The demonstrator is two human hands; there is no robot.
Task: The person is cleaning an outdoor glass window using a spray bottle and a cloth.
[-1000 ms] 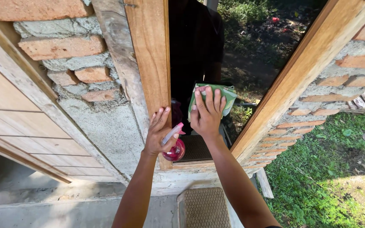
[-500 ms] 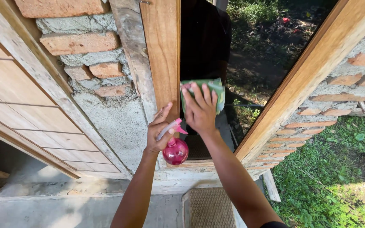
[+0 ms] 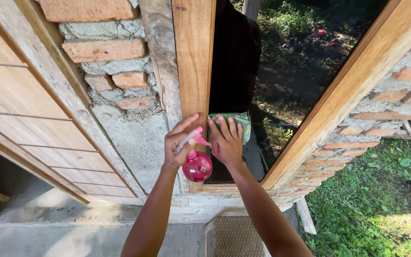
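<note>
**Cloth low on the glass, bottle close beside it**

The right hand [image 3: 228, 145] presses a green cloth [image 3: 236, 120] flat against the window glass [image 3: 281, 76], fingers spread. The left hand [image 3: 179, 145] has its grip closed around a pink spray bottle [image 3: 197, 164], just beside the wooden frame [image 3: 193, 71]. The bottle could knock the frame or slip, since the hands crowd together. Rough brick wall [image 3: 105, 50], concrete step, grass [image 3: 372, 204] outside.

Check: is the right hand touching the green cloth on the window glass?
Touching. The head view shows the right hand pressed flat on the green cloth, fingers spread over it, no gap between them.
</note>
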